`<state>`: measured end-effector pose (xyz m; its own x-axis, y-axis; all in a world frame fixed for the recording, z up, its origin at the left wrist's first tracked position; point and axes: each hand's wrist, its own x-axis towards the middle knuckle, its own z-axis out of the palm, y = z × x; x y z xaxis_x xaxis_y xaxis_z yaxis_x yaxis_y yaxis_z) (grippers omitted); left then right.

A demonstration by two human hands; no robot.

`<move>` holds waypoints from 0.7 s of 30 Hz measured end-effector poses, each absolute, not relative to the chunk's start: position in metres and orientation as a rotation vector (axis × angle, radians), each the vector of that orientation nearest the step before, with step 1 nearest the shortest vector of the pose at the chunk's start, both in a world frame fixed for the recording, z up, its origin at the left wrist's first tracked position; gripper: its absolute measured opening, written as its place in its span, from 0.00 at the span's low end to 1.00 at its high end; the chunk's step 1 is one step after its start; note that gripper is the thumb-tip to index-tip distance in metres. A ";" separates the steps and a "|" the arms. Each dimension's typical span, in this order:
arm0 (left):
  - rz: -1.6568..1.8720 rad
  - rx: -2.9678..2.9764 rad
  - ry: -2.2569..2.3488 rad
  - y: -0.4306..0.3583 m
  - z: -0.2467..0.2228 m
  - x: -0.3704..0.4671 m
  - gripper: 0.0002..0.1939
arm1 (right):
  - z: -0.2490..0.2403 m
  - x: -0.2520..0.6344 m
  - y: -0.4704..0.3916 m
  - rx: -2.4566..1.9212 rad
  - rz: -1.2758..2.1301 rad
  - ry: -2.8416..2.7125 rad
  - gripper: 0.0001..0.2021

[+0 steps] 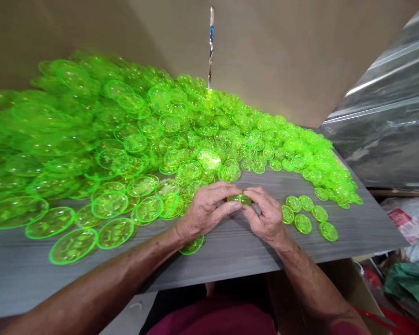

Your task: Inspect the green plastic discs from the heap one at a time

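Nearest the camera, a maroon shirt (212, 318) is seen at the bottom edge, with two bare forearms reaching out over a grey table (237, 260). Beneath the left wrist, a single green disc (192, 245) is partly covered.

Just beyond, a yellow-green disc (239, 200) is held above the table between the left hand (209, 207) and the right hand (265, 211). Both hands are drawn in narrow, the disc being pinched at opposite sides by thumbs and fingertips. It is tilted, and whether it is made of one piece or two cannot be told.

To judge by its clear, glossy look, it should be light and stiff, rather slippery, and liable to crack if bent. It is best gripped at the rim, with even pressure from both sides.

Near the right hand, six small discs (303, 224) are laid flat, some touching. Farther back, a broad pile of discs (172, 123) is heaped across the table, spread widest at the left.

Behind the pile, a shiny narrow strip (211, 42) is seen against a brown panel (282, 56); to the right, a glossy plastic-covered surface (387, 102) is slanted.
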<state>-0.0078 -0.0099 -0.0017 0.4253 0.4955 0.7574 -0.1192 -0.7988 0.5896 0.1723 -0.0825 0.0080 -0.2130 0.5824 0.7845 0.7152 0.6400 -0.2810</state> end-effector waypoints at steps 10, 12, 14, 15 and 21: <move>1.346 2.049 0.389 -0.022 0.007 -0.009 0.06 | 0.007 0.165 -0.087 -1.054 -0.118 -1.854 0.10; 1.347 2.016 0.403 -0.023 0.006 -0.007 0.06 | 0.006 0.164 -0.086 -1.056 -0.098 -1.846 0.09; 1.354 2.000 0.419 -0.024 0.004 -0.005 0.07 | 0.006 0.163 -0.086 -1.056 -0.083 -1.834 0.08; 1.360 1.999 0.432 -0.024 0.003 -0.004 0.07 | 0.006 0.163 -0.086 -1.057 -0.077 -1.825 0.08; 1.387 2.091 0.400 -0.017 -0.003 -0.006 0.10 | 0.009 0.164 -0.085 -1.076 0.013 -1.753 0.07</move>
<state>-0.0057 -0.0173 -0.0025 0.4106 0.5450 0.7310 -0.0717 -0.7799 0.6217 0.1643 -0.0854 0.0089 -0.0654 0.6592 0.7491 0.6484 0.5987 -0.4703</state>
